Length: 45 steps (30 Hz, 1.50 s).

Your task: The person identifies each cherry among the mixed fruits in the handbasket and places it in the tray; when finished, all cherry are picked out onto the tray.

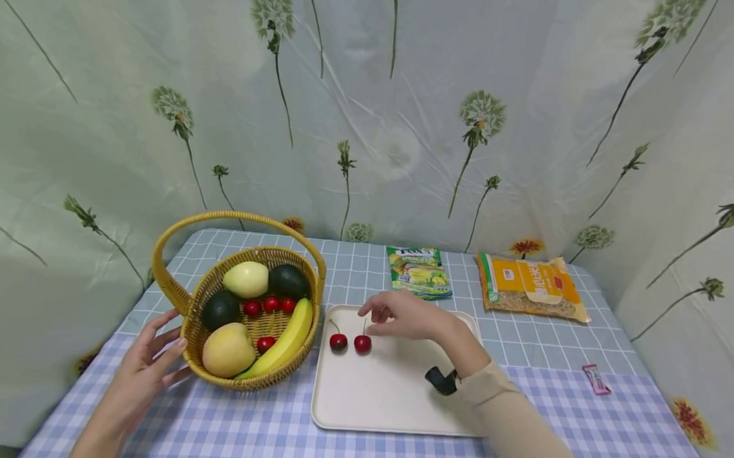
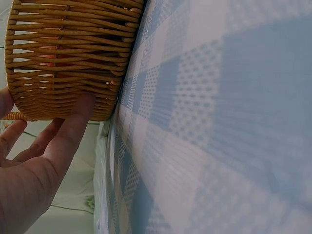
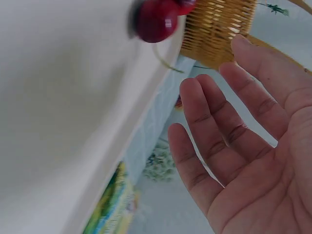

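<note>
My left hand (image 1: 148, 356) rests its spread fingertips against the left side of a yellow wicker basket (image 1: 315, 323); in the left wrist view one finger lies along its woven wall (image 2: 73, 73). The basket holds a banana (image 1: 286, 342), a yellow apple-like fruit (image 1: 228, 350), a pale green fruit (image 1: 246, 279), dark green avocado-like fruits (image 1: 221, 310) and several cherries (image 1: 265, 344). Over the beige tray (image 1: 389, 403) hovers my right hand (image 1: 409, 314), fingers relaxed and holding nothing. Just below it sits a stemmed cherry (image 1: 363, 344), with another cherry (image 1: 338, 342) to its left.
Behind the tray lies a green candy bag (image 1: 419, 273). An orange food packet (image 1: 532, 287) is at the back right, and a small pink wrapped sweet (image 1: 596, 379) lies on the right of the checkered tablecloth (image 1: 269, 431). A floral curtain (image 1: 373, 118) hangs behind the table.
</note>
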Each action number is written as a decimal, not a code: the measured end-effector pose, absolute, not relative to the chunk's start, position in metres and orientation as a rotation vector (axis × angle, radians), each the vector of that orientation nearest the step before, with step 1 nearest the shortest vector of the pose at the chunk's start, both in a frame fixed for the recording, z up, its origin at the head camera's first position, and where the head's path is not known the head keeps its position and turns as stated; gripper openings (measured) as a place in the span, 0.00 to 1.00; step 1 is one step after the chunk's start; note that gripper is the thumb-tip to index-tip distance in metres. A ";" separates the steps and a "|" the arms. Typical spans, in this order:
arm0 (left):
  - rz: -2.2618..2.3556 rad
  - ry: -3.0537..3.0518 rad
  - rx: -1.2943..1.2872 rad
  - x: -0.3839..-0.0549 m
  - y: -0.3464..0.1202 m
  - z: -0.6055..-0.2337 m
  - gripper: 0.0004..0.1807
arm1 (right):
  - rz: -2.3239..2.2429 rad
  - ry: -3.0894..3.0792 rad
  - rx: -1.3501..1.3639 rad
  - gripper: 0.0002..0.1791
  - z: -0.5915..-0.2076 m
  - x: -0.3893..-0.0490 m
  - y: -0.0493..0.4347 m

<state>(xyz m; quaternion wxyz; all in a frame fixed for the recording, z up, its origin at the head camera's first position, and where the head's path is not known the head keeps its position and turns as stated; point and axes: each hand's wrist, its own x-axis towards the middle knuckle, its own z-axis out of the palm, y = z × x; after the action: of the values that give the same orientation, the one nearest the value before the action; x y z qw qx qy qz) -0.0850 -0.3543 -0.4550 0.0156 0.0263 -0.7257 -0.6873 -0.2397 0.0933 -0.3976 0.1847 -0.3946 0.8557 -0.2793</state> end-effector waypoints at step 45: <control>-2.187 -2.284 0.166 -0.085 -0.353 -0.454 0.36 | -0.374 2.246 -1.370 0.20 -0.347 -0.238 -0.087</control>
<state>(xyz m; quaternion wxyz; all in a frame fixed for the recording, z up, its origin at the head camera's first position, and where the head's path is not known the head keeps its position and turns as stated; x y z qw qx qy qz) -0.0846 -0.3531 -0.4542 -0.0125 0.0525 -0.7211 -0.6907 -0.2382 -0.0865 -0.3468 0.2399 -0.5005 0.8205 -0.1367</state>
